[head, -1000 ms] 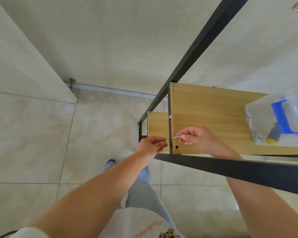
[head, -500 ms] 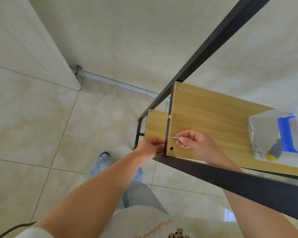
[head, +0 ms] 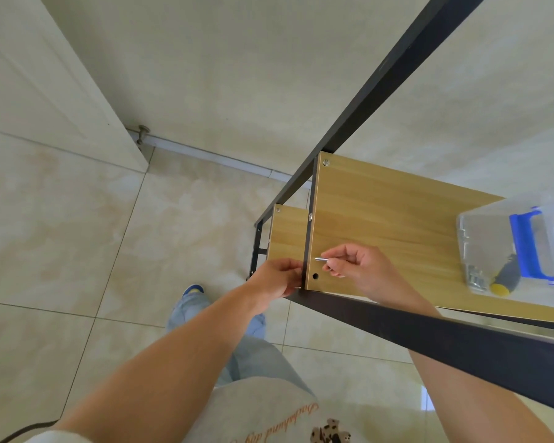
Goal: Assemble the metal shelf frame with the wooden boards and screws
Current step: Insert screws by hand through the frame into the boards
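A black metal shelf frame (head: 381,78) stands on the tiled floor, holding an upper wooden board (head: 387,225) and a lower wooden board (head: 287,233). My right hand (head: 355,266) pinches a silver screw (head: 321,259) over the upper board's near left corner, just above an empty screw hole (head: 315,276). My left hand (head: 277,278) grips the frame's left edge bar beside that corner; what its fingers hold is hidden. Screw heads sit in the board's far corner (head: 326,162) and mid edge (head: 310,215).
A clear plastic box (head: 480,238) with a blue handle, loose screws and a yellow-and-black screwdriver (head: 504,279) sits on the upper board at right. A white door (head: 45,91) and a doorstop (head: 142,132) are at left. My leg and shoe (head: 192,289) stand below.
The view has tilted and shifted, so the shelf sits lower right. My left hand has closed in on the frame's left edge bar; the right hand still holds the screw by the hole.
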